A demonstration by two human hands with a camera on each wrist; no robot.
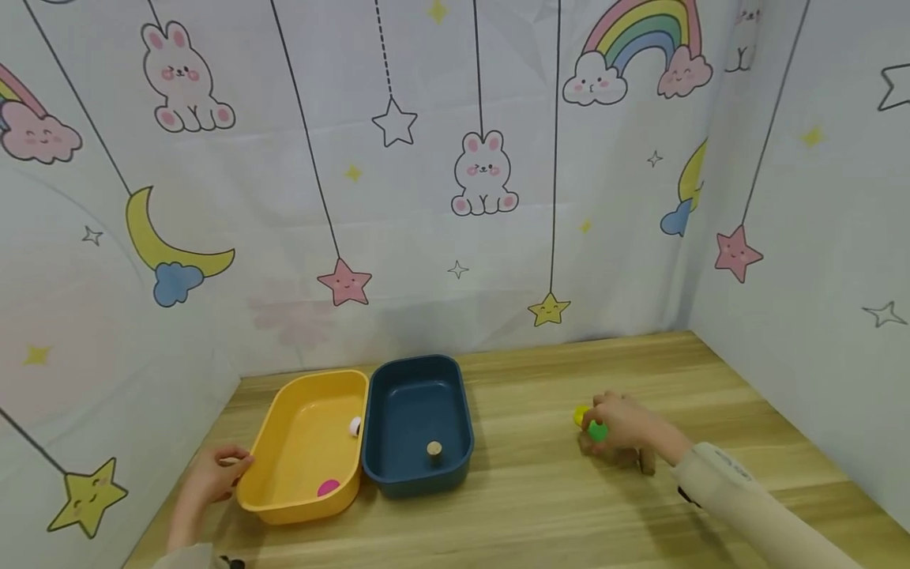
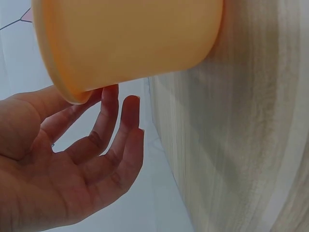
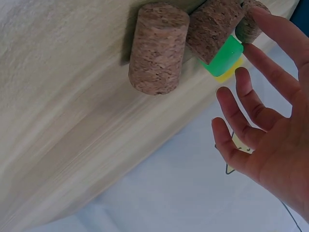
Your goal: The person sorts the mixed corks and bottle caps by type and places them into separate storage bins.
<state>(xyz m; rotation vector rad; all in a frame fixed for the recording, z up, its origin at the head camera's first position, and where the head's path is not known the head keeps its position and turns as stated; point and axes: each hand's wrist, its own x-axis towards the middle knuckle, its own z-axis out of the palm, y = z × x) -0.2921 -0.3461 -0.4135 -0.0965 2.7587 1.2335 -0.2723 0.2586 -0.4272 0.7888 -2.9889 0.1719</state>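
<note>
At the left, my left hand (image 1: 216, 472) holds the rim of a yellow bin (image 1: 265, 442). In the left wrist view its fingers (image 2: 110, 113) bend beneath the flared rim; the thumb tip is hidden. My right hand (image 1: 629, 423) hovers low over a cluster of cork cylinders (image 3: 159, 48), fingers spread and loosely bent. Its thumb and index finger lie beside the farthest cork (image 3: 248, 29), and contact is unclear. Behind the corks are a green piece (image 1: 598, 431) and a yellow piece (image 1: 580, 416), both partly hidden.
A dark blue bin (image 1: 418, 411) stands against the yellow one, with a cork (image 1: 434, 451) inside. Inside the yellow bin lie a pink piece (image 1: 329, 487) and a white-and-dark piece (image 1: 355, 427). Patterned cloth walls (image 1: 426, 237) border the wooden table (image 1: 526, 490).
</note>
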